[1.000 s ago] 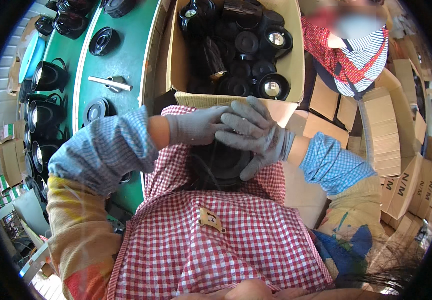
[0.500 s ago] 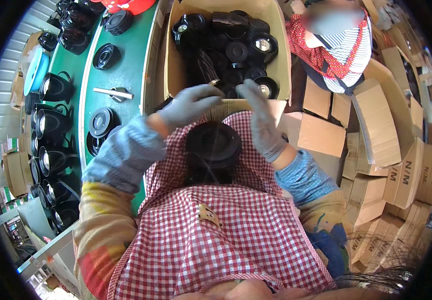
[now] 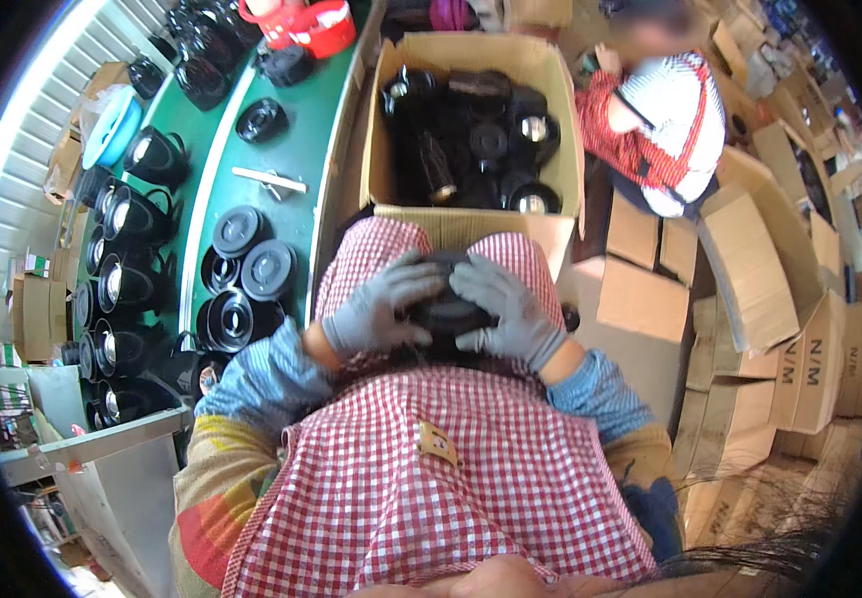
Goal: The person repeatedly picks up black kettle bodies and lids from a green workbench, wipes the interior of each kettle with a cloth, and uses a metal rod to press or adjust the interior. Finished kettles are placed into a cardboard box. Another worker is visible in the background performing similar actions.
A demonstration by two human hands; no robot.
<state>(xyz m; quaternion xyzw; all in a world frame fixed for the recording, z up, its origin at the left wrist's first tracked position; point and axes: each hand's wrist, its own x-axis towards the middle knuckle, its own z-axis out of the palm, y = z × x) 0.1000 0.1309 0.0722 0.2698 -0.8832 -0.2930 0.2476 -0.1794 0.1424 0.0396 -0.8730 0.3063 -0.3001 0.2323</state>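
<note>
Between my knees sits a round black plastic part [image 3: 441, 317] with a disc-shaped top, its lower portion in shadow. My left hand [image 3: 383, 307], in a grey glove, curls around its left side with the fingertips over the top. From the opposite side my right hand [image 3: 511, 311], gloved alike, grips the rim, fingers spread across the top and thumb lower down. Just beyond my knees stands an open carton [image 3: 476, 221] holding several black round parts [image 3: 488, 143], a few with shiny metal centres.
Along the left runs a green worktable [image 3: 219, 189] bearing black discs [image 3: 269, 269], black pots [image 3: 132, 282], a white rod [image 3: 269, 179] and a red basket [image 3: 323, 30]. Cardboard boxes [image 3: 640, 299] are stacked at right. Another person [image 3: 650, 110] sits at the far right.
Both hands have come down from the carton's near edge onto the round black part. My view has shifted, showing more of the green table's discs.
</note>
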